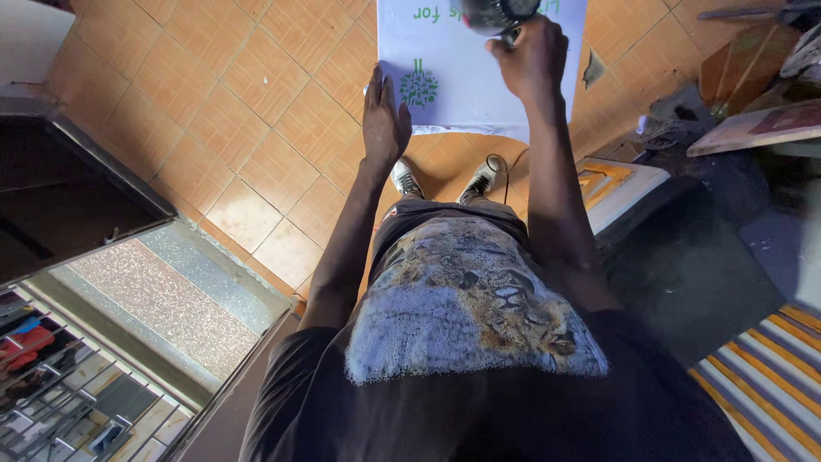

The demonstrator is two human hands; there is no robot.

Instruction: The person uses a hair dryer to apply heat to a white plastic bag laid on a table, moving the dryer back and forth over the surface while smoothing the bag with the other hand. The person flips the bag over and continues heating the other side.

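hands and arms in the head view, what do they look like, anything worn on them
Both arms are bare from the short black T-shirt sleeves down. The left hand and the right hand are bare too: no gloves, and no watch, bracelet or ring shows on either. The shirt carries a large faded print in blue-grey and tan on the chest.

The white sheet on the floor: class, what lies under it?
Orange floor tiles show around the white sheet; whatever is beneath is covered. On top, the left hand presses flat.
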